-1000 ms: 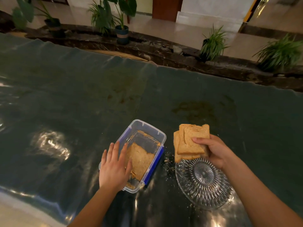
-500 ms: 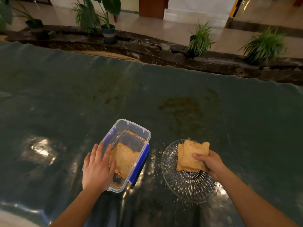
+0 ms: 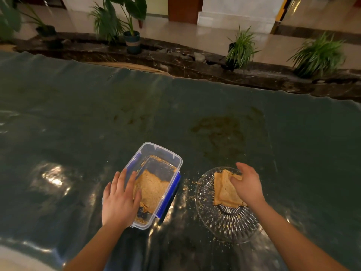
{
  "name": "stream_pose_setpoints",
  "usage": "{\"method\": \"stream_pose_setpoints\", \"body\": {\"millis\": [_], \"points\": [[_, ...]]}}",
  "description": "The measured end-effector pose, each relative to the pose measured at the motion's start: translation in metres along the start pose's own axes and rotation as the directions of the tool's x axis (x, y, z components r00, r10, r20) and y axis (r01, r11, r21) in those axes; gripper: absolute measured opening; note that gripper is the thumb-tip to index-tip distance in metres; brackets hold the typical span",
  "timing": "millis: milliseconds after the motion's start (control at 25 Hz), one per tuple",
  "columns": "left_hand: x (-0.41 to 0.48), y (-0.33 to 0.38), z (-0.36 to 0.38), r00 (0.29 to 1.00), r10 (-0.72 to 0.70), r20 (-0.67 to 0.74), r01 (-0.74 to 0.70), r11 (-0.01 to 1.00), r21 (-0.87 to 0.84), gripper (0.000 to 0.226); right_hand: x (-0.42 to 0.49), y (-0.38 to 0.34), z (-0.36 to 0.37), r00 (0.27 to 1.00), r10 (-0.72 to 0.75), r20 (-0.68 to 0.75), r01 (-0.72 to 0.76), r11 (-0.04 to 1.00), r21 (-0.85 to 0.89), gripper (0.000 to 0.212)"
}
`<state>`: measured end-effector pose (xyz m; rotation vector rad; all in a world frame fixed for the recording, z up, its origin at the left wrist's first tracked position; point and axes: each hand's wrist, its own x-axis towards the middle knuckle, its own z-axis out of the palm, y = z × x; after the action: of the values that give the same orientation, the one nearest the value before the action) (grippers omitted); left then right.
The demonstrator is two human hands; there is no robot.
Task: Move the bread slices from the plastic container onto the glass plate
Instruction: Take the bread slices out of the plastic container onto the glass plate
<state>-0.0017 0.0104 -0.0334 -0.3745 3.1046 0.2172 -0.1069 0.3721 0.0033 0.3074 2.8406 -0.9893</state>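
Observation:
A clear plastic container with blue side clips stands on the table, with one broken bread slice lying in it among crumbs. My left hand rests flat on its near left rim, fingers spread. To the right sits a cut-glass plate. A small stack of bread slices lies on the plate's far half. My right hand hovers over the stack with loosened fingers, fingertips still touching the top slice.
The table is covered with a dark green glossy sheet; crumbs are scattered between container and plate. Beyond the far edge runs a dark stone ledge with potted plants.
My right hand carried the bread stack down onto the glass plate and has loosened its grip. My left hand stayed on the container.

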Motion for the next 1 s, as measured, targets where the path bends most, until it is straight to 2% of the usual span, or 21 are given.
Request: {"method": "stream_pose_setpoints", "body": {"millis": [160, 240, 320, 440, 520, 600, 680, 880, 1000], "points": [[0.0, -0.002, -0.001, 1.0, -0.009, 0.0, 0.009, 1.0, -0.029, 0.065, -0.011, -0.088, 0.028, 0.951, -0.293, 0.101, 0.285, 0.955, 0.083, 0.043], [0.0, -0.002, -0.002, 1.0, -0.015, -0.003, 0.015, 0.999, -0.05, 0.065, -0.016, -0.132, 0.055, 0.888, -0.41, 0.209, 0.394, 0.912, 0.112, 0.038], [-0.001, -0.003, -0.003, 1.0, -0.024, -0.008, 0.023, 0.997, -0.074, 0.065, -0.02, -0.167, 0.087, 0.818, -0.465, 0.338, 0.477, 0.877, 0.051, 0.034], [-0.001, -0.003, -0.004, 1.0, -0.025, -0.012, 0.024, 0.996, -0.088, 0.063, -0.018, -0.194, 0.129, 0.763, -0.398, 0.509, 0.543, 0.822, -0.172, 0.032], [0.0, -0.003, -0.002, 1.0, -0.028, -0.012, 0.026, 0.994, -0.102, 0.061, -0.016, -0.199, 0.15, 0.767, -0.296, 0.569, 0.518, 0.809, -0.277, 0.033], [0.0, -0.005, 0.0, 1.0, -0.029, -0.006, 0.028, 0.994, -0.104, 0.06, -0.014, -0.199, 0.165, 0.772, -0.221, 0.595, 0.493, 0.8, -0.343, 0.042], [0.001, -0.006, 0.001, 1.0, -0.028, -0.008, 0.027, 0.994, -0.107, 0.059, -0.012, -0.198, 0.175, 0.783, -0.198, 0.59, 0.487, 0.785, -0.383, 0.05], [0.002, -0.007, 0.003, 0.999, -0.027, -0.021, 0.024, 0.993, -0.113, 0.058, -0.008, -0.198, 0.194, 0.808, -0.212, 0.55, 0.477, 0.784, -0.398, 0.043], [0.002, -0.007, 0.003, 0.999, -0.031, -0.023, 0.028, 0.993, -0.117, 0.058, -0.005, -0.197, 0.199, 0.793, -0.176, 0.584, 0.464, 0.795, -0.39, 0.051]]}}
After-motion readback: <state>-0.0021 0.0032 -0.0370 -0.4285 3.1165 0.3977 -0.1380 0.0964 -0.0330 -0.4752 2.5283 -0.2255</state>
